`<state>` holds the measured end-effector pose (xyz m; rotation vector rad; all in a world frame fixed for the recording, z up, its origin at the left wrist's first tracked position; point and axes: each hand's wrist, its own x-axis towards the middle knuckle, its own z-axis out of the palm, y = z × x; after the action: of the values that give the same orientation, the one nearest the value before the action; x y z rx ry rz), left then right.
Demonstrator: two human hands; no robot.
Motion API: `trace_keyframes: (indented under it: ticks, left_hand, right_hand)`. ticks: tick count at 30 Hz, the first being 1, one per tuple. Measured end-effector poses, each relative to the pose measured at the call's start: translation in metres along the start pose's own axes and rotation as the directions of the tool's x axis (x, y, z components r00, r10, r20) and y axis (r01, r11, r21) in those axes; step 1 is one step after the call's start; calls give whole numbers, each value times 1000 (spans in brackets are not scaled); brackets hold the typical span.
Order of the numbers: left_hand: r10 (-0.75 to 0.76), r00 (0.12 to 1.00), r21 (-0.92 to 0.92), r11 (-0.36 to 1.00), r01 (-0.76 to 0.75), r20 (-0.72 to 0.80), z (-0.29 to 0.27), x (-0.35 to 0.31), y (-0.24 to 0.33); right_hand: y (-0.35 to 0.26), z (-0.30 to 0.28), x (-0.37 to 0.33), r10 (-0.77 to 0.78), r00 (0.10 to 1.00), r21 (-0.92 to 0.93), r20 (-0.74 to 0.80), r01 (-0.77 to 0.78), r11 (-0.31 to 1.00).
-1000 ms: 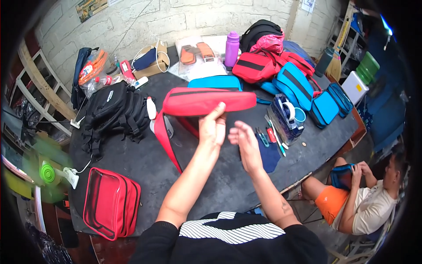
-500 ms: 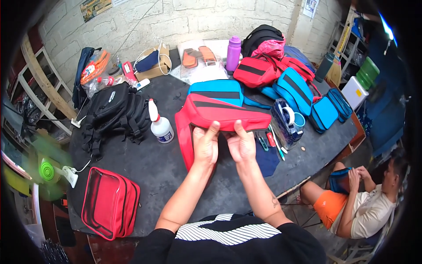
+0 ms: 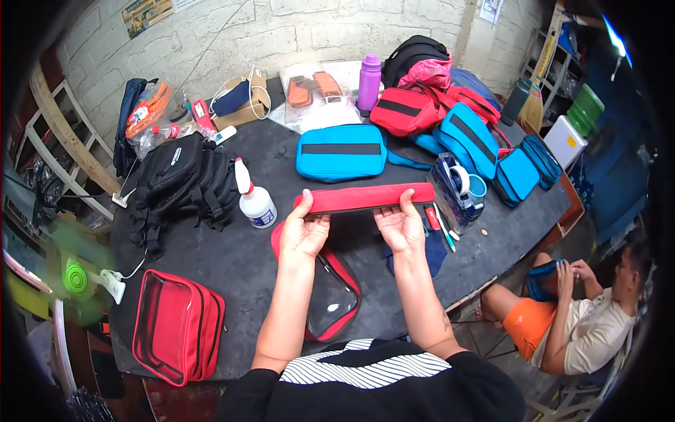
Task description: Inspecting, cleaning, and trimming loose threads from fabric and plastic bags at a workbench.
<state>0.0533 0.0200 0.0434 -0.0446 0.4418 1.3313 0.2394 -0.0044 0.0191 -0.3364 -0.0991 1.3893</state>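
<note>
Red bag (image 3: 365,199) is up over the black table (image 3: 239,274), gripped at both ends: left hand (image 3: 306,232) and right hand (image 3: 401,228) pinch it, thumbs on top, fingers below. Its clear-windowed flap (image 3: 334,299) hangs below, toward the person. Right of red bag: case (image 3: 448,200) holding a white roll (image 3: 462,174) and a light-blue roll (image 3: 477,185). Beyond it: blue bag (image 3: 341,169); farther back, clear pouch with orange pieces (image 3: 300,93). Left of it: spray bottle (image 3: 258,209), printed label; then black bag (image 3: 165,172), white lettering.
</note>
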Motion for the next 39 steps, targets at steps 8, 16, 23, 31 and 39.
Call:
trace_keyframes:
  ticks: [8,16,23,31,39]
  left_hand:
    - [287,904,138,929,-343,318,-16,11,-4]
    - [459,824,519,640,-566,331,-12,10,-34]
    - [86,996,176,980,-87,17,-48,1,-25]
    - [183,967,374,897,-238,175,-48,-11,-37]
    - [58,993,115,991,-69,98,-57,11,-22]
  right_hand:
    - [-11,-15,12,-25,996,32,-91,28,999]
    - [24,-8,-14,-153,976,-116,-155,135,984]
    - [22,-37,-13,-58,997,-193,-59,46,980]
    - [40,-47,-18,-37,988,-260,152,76,963]
    - [48,-38,-16,23,980,-68,198,-10,998]
